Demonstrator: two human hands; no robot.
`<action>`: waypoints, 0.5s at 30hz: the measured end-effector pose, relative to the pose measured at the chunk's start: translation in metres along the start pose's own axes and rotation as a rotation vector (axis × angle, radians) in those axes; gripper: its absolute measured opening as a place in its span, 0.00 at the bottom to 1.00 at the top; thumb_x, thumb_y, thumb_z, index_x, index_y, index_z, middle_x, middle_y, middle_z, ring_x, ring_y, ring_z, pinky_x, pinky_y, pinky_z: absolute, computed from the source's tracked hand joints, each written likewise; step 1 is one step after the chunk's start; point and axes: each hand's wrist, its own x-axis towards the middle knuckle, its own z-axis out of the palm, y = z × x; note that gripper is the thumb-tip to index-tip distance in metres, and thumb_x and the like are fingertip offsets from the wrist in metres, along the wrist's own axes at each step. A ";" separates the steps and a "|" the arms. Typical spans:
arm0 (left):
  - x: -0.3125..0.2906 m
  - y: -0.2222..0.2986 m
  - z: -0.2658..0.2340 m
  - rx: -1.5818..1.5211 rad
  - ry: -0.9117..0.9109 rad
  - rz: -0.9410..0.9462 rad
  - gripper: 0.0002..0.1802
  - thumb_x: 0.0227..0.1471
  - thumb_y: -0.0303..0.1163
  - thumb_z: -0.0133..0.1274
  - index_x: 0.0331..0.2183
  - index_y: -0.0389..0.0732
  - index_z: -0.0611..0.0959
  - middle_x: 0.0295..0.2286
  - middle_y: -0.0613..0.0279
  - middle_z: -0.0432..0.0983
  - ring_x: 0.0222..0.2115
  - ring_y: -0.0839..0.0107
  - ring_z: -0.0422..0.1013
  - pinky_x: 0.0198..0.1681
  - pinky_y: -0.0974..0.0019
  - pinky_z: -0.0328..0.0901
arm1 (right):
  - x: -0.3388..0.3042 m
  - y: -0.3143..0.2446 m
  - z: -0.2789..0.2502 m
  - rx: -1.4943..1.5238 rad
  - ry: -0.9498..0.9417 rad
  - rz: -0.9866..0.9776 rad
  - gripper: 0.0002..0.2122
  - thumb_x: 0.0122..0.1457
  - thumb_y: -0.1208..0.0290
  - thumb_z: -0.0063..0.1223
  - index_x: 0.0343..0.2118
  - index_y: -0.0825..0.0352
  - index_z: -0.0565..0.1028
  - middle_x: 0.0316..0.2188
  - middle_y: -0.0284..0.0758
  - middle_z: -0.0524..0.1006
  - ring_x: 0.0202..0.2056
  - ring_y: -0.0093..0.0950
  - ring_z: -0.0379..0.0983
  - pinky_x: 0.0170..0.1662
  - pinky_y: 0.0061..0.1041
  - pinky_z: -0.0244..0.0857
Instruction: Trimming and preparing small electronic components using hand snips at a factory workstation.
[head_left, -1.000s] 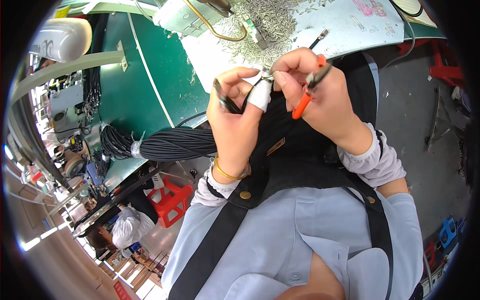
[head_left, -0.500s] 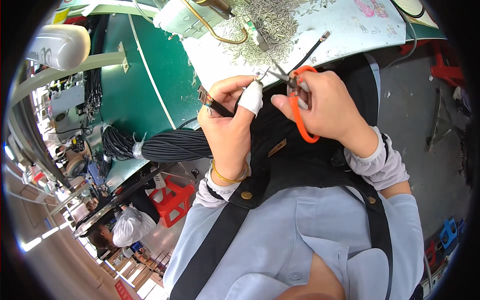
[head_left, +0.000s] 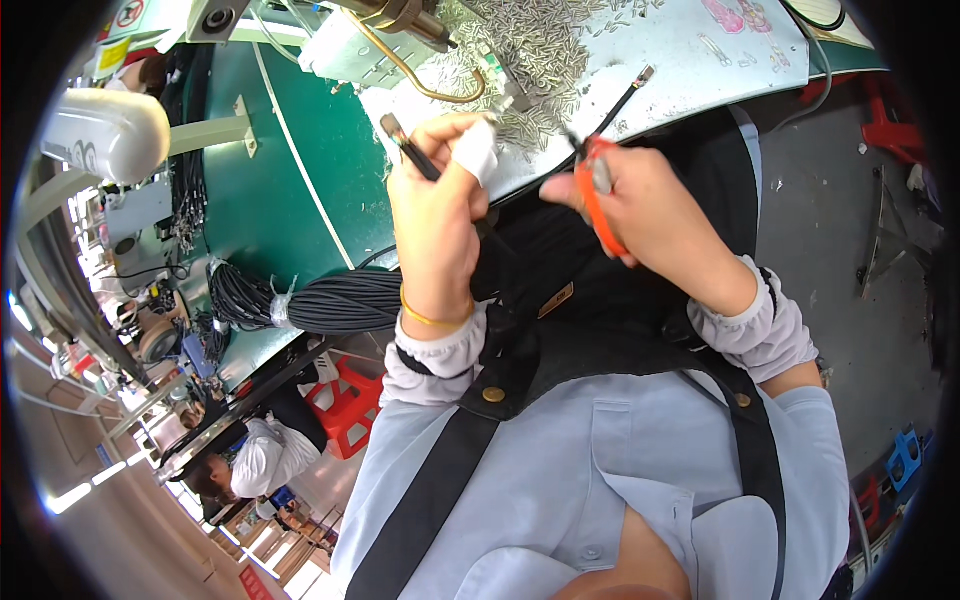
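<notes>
My left hand (head_left: 440, 220) is closed round a black cable (head_left: 418, 160). A small metal connector (head_left: 391, 126) on the cable's end sticks up beside the fingers. White wrapping (head_left: 476, 152) covers one of its digits. To the right, my right hand (head_left: 655, 205) grips orange-handled snips (head_left: 594, 205), smeared by motion. Their dark tips are blurred, and I cannot tell whether the blades are apart. Another black cable (head_left: 620, 108) with a metal end lies on the white board (head_left: 690, 75) just beyond the snips. Many small metal pins (head_left: 545, 60) are heaped on that board.
A machine head with a brass-coloured tube (head_left: 425, 92) overhangs the board. A tied bundle of black cables (head_left: 345, 300) lies on the green table (head_left: 295, 215) at left. A red stool (head_left: 350, 405) and another person (head_left: 270, 455) are at lower left.
My left hand has moved left and turned, carrying the cable away from the snips. The right hand stays nearly in place, with the snips tilting. The view has shifted slightly.
</notes>
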 end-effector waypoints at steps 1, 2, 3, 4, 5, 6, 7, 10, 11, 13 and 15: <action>0.008 0.000 0.001 -0.034 0.000 0.023 0.06 0.44 0.21 0.50 0.30 0.36 0.75 0.18 0.72 0.66 0.12 0.87 0.54 0.13 0.82 0.48 | 0.004 0.001 0.001 0.001 -0.002 -0.002 0.12 0.52 0.67 0.50 0.19 0.70 0.67 0.08 0.30 0.65 0.10 0.20 0.62 0.15 0.18 0.55; 0.016 0.000 0.003 -0.068 -0.004 0.043 0.05 0.44 0.21 0.50 0.29 0.36 0.74 0.17 0.72 0.64 0.11 0.87 0.52 0.12 0.81 0.45 | 0.011 0.004 0.001 -0.010 0.118 -0.116 0.11 0.53 0.67 0.49 0.20 0.70 0.67 0.10 0.30 0.66 0.11 0.18 0.61 0.15 0.17 0.55; 0.022 0.001 0.005 -0.102 -0.007 0.064 0.05 0.44 0.22 0.50 0.29 0.37 0.74 0.17 0.73 0.63 0.10 0.87 0.49 0.11 0.81 0.42 | 0.019 0.007 0.000 -0.021 0.238 -0.231 0.11 0.53 0.67 0.49 0.21 0.70 0.67 0.11 0.29 0.66 0.11 0.17 0.61 0.14 0.16 0.54; 0.027 0.001 0.005 -0.101 -0.008 0.063 0.05 0.44 0.22 0.50 0.29 0.37 0.74 0.17 0.73 0.63 0.10 0.87 0.49 0.11 0.81 0.42 | 0.026 0.006 0.000 -0.033 0.357 -0.344 0.10 0.53 0.67 0.49 0.23 0.69 0.68 0.12 0.28 0.67 0.11 0.15 0.60 0.14 0.15 0.54; 0.031 0.003 0.005 -0.090 -0.016 0.038 0.05 0.44 0.21 0.50 0.29 0.37 0.74 0.17 0.73 0.63 0.11 0.87 0.49 0.11 0.81 0.42 | 0.034 0.002 0.000 -0.031 0.357 -0.343 0.10 0.53 0.67 0.49 0.23 0.69 0.68 0.12 0.28 0.67 0.11 0.15 0.60 0.14 0.15 0.54; 0.035 0.005 0.003 -0.079 -0.023 0.012 0.06 0.44 0.21 0.50 0.29 0.38 0.74 0.17 0.73 0.63 0.11 0.87 0.49 0.11 0.81 0.42 | 0.042 -0.005 0.000 -0.005 0.368 -0.348 0.10 0.53 0.68 0.49 0.23 0.69 0.68 0.13 0.28 0.67 0.11 0.15 0.60 0.14 0.15 0.54; 0.038 0.007 0.001 -0.070 -0.028 -0.013 0.06 0.43 0.21 0.50 0.29 0.38 0.73 0.17 0.73 0.63 0.11 0.87 0.49 0.11 0.81 0.42 | 0.050 -0.014 0.001 0.020 0.377 -0.352 0.09 0.53 0.68 0.49 0.24 0.70 0.68 0.13 0.29 0.67 0.10 0.15 0.59 0.14 0.15 0.54; 0.046 0.012 -0.007 -0.087 -0.131 -0.086 0.06 0.43 0.22 0.50 0.29 0.38 0.73 0.17 0.72 0.63 0.11 0.87 0.49 0.11 0.81 0.41 | 0.067 -0.017 -0.005 0.048 0.329 -0.325 0.08 0.53 0.69 0.49 0.25 0.70 0.68 0.14 0.29 0.67 0.10 0.15 0.59 0.14 0.15 0.54; 0.048 0.013 -0.009 -0.096 -0.184 -0.123 0.06 0.43 0.22 0.50 0.29 0.38 0.73 0.17 0.72 0.63 0.11 0.87 0.49 0.11 0.81 0.41 | 0.072 -0.016 -0.007 0.050 0.273 -0.295 0.08 0.53 0.69 0.49 0.25 0.70 0.68 0.14 0.29 0.66 0.10 0.15 0.59 0.14 0.15 0.54; 0.050 0.015 -0.011 -0.103 -0.197 -0.137 0.06 0.43 0.22 0.50 0.29 0.38 0.73 0.17 0.71 0.63 0.11 0.87 0.49 0.11 0.81 0.41 | 0.076 -0.016 -0.008 0.054 0.213 -0.262 0.08 0.53 0.69 0.49 0.26 0.70 0.69 0.13 0.29 0.66 0.10 0.15 0.59 0.14 0.15 0.54; 0.052 0.016 -0.011 -0.122 -0.229 -0.165 0.05 0.44 0.22 0.50 0.29 0.38 0.73 0.17 0.71 0.63 0.11 0.87 0.49 0.11 0.82 0.41 | 0.076 -0.014 -0.008 0.080 0.213 -0.275 0.08 0.53 0.69 0.49 0.26 0.70 0.69 0.13 0.28 0.66 0.10 0.15 0.59 0.14 0.15 0.54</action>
